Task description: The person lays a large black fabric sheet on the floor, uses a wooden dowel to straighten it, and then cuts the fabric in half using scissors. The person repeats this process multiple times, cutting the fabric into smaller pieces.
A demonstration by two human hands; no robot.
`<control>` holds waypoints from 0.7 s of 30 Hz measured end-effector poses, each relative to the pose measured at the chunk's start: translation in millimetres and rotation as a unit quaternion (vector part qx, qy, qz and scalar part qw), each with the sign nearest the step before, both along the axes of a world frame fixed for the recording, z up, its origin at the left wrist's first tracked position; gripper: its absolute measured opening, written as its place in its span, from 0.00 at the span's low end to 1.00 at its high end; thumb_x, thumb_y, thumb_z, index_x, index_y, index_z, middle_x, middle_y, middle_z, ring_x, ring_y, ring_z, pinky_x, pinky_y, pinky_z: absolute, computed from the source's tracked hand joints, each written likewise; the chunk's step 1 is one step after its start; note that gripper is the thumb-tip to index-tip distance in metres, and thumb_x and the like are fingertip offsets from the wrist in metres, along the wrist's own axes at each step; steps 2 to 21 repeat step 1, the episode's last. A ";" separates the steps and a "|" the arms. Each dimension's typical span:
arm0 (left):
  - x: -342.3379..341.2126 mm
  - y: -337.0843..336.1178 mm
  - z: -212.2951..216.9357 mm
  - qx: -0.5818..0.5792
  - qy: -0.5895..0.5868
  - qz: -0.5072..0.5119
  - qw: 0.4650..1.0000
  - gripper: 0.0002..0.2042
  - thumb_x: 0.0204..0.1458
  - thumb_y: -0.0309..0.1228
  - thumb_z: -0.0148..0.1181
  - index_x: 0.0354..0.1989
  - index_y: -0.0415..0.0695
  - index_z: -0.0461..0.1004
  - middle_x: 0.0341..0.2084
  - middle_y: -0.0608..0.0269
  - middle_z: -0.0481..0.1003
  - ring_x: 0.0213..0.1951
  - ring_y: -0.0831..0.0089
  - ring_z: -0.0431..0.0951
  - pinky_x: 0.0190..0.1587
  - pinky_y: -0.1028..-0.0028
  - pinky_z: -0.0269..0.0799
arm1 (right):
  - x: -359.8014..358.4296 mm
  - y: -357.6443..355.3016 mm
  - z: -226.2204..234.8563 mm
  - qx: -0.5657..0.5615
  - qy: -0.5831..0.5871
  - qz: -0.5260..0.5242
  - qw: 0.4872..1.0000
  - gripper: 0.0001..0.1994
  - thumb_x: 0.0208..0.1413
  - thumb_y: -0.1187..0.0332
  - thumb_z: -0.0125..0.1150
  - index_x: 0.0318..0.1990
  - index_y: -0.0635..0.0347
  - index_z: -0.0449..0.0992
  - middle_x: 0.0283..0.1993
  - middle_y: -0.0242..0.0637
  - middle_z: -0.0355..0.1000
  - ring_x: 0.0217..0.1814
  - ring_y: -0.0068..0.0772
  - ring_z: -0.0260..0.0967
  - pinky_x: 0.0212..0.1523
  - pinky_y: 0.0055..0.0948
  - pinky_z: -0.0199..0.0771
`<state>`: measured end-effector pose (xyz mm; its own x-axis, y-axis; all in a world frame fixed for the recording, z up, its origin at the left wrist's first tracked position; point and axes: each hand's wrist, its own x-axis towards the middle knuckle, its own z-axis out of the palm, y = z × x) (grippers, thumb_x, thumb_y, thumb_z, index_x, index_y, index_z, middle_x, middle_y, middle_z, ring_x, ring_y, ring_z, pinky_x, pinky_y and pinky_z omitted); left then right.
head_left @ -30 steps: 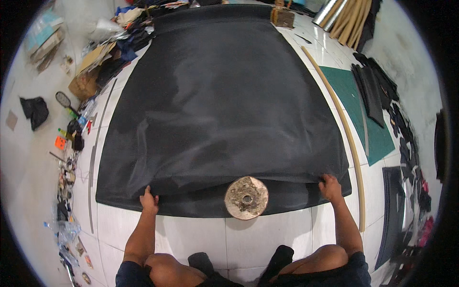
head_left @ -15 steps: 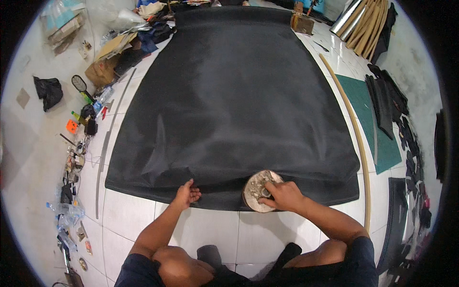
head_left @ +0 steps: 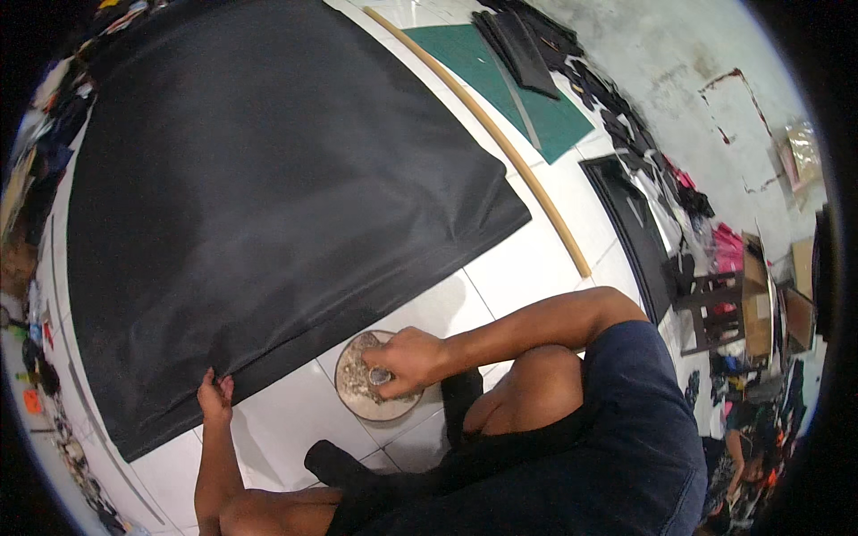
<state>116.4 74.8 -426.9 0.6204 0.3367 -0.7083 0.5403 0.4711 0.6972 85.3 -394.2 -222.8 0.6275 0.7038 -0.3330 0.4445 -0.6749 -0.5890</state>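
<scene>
your left hand [head_left: 215, 396] pinching the one black fabric sheet's [head_left: 268, 188] near edge, right hand [head_left: 407, 359] curled gripping one round weight [head_left: 362, 393] on the floor

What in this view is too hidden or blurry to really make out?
- Round dish: the right hand covers part of it, and its pale crumbly contents are too small to identify.
- Left hand: its fingertips tuck under the black fabric edge, so the grip is unclear.
- Black fabric: its far edge is cut off by the picture's top rim.
- Clutter along the left rim: too small and bent by the lens to name.
</scene>
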 end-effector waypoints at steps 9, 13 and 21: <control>-0.8 -1.8 -3.5 0.027 -0.002 -0.034 0.999 0.25 0.56 0.41 0.60 0.58 0.41 0.64 0.37 0.54 0.74 0.37 0.63 0.77 0.40 0.69 0.79 | -10.3 -3.1 -3.6 -0.024 0.030 -0.005 0.999 0.25 0.50 0.49 0.62 0.50 0.53 0.68 0.29 0.54 0.75 0.34 0.53 0.77 0.41 0.54 0.75; -0.8 -1.8 -3.5 0.027 -0.002 -0.034 0.999 0.25 0.56 0.41 0.60 0.58 0.41 0.64 0.37 0.54 0.74 0.37 0.63 0.77 0.40 0.69 0.79 | -10.3 -3.1 -3.6 -0.024 0.030 -0.005 0.999 0.25 0.50 0.49 0.62 0.50 0.53 0.68 0.29 0.54 0.75 0.34 0.53 0.77 0.41 0.54 0.75; -0.8 -1.8 -3.5 0.027 -0.002 -0.034 0.999 0.25 0.56 0.41 0.60 0.58 0.41 0.64 0.37 0.54 0.74 0.37 0.63 0.77 0.40 0.69 0.79 | -10.3 -3.1 -3.6 -0.024 0.030 -0.005 0.999 0.25 0.50 0.49 0.62 0.50 0.53 0.68 0.29 0.54 0.75 0.34 0.53 0.77 0.41 0.54 0.75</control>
